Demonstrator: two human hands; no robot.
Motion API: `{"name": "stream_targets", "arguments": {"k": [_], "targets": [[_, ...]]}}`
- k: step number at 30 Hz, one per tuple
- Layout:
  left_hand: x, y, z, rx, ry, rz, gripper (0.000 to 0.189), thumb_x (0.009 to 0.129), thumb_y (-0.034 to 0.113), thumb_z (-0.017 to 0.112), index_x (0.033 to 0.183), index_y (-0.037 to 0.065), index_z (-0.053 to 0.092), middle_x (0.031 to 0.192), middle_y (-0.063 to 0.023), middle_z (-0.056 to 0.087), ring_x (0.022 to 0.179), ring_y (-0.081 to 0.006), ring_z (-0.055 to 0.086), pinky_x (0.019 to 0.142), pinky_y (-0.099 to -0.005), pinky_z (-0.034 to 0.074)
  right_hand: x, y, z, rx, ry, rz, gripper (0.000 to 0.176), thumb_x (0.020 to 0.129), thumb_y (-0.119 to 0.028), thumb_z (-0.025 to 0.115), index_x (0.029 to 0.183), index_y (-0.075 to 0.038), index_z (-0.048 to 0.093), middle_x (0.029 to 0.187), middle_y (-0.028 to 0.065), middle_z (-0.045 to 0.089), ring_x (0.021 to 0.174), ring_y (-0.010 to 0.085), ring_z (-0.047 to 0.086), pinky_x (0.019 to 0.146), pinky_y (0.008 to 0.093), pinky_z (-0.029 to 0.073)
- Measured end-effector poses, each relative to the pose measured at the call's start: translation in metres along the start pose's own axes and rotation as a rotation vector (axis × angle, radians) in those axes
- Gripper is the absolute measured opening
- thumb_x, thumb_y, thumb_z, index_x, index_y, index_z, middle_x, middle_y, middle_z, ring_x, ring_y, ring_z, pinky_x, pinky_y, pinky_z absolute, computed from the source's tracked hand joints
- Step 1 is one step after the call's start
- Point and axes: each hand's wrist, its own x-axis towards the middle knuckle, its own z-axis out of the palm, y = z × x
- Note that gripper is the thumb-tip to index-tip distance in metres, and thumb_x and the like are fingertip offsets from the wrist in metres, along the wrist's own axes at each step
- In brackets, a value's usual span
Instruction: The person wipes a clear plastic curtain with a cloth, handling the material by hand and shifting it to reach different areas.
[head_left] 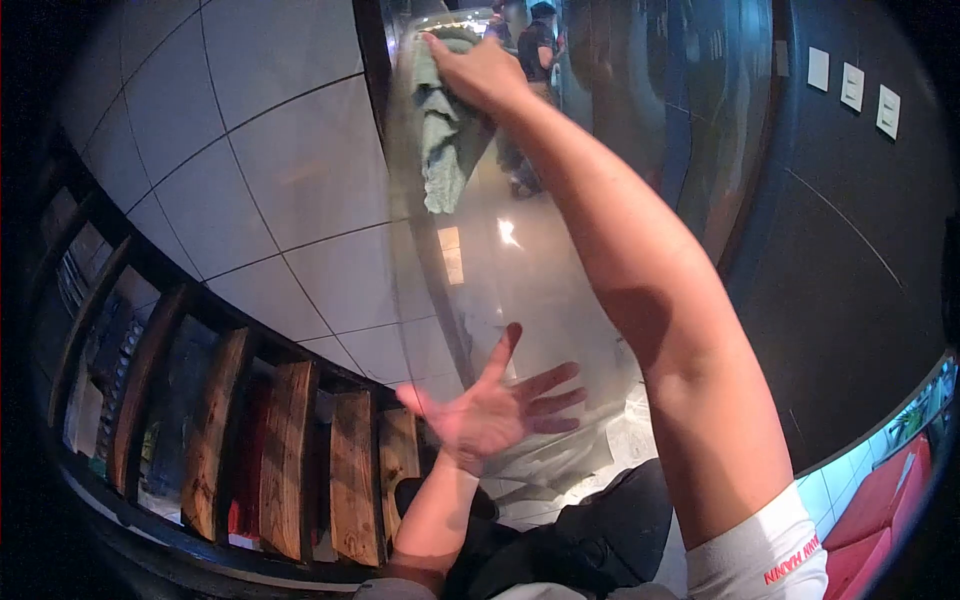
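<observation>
A clear see-through panel (555, 290) stands upright in front of me, with glare on its surface. My right hand (482, 72) is up near the panel's top edge, fingers closed on a green cloth (440, 155). The cloth hangs down from that hand in loose folds against the panel. Lower down, my left hand (485, 412) shows through the clear material. Its fingers are spread wide, the palm turned toward the panel, and it holds nothing.
Wooden stair treads (287, 460) in a dark frame curve along the left. A tiled floor (290, 190) lies beyond them. On the right, a dark wall (840, 230) carries white switch plates (852, 87). Another person (537, 50) stands at the back. A red seat (880, 520) is at lower right.
</observation>
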Motion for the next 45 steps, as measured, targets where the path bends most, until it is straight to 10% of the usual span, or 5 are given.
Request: {"name": "stream_targets", "arguments": {"k": [3,16,24,39,45], "targets": [[-0.015,0.011,-0.001,0.456,0.075,-0.052,0.134,0.064,0.081,0.072,0.163,0.028,-0.001,0.162,-0.0345,0.013,0.146,-0.0512,0.026,0.115,-0.0617,0.026,-0.015,0.014,-0.004,0.689,-0.604,0.258,0.053,0.097,-0.041,0.064,0.124,0.004,0.062,0.109,0.0142,0.07,0.092,0.023,0.07,0.082,0.041,0.058],[-0.003,-0.027,0.005,1.617,0.421,0.065,0.151,0.069,0.062,0.085,0.154,0.001,-0.023,0.165,-0.0255,-0.014,0.154,-0.0386,-0.004,0.121,-0.0559,0.013,-0.125,0.123,0.026,0.744,-0.354,-0.182,0.035,0.102,-0.034,0.054,0.118,-0.004,0.066,0.086,0.0044,0.065,0.074,0.0141,0.055,0.068,0.0335,0.048],[-0.051,-0.029,-0.03,0.979,0.9,0.464,0.043,0.095,0.019,0.07,0.127,-0.005,0.052,0.072,-0.0059,0.065,0.07,-0.0124,0.063,0.073,-0.0284,0.053,-0.236,0.187,-0.009,1.051,-0.76,0.217,0.035,0.101,-0.035,0.057,0.112,-0.003,0.064,0.091,-0.0014,0.067,0.081,0.0097,0.058,0.074,0.0309,0.05],[0.028,0.009,-0.036,0.606,0.429,-0.023,0.059,0.078,0.032,0.087,0.123,0.008,0.057,0.099,-0.0142,0.073,0.089,-0.0241,0.071,0.081,-0.0409,0.059,-0.427,0.303,-0.013,0.895,-1.106,0.564,0.046,0.104,-0.045,0.047,0.119,-0.005,0.066,0.113,0.0069,0.069,0.097,0.0236,0.065,0.088,0.0405,0.052],[0.008,0.012,-0.017,0.635,0.585,0.176,0.048,0.072,0.037,0.09,0.092,0.009,0.056,0.074,-0.0061,0.068,0.062,-0.0192,0.069,0.055,-0.0327,0.056,-0.374,0.346,-0.033,1.247,-0.047,1.083,0.046,0.099,-0.045,0.053,0.124,-0.009,0.065,0.126,0.0102,0.066,0.112,0.0324,0.063,0.098,0.0482,0.049]]}}
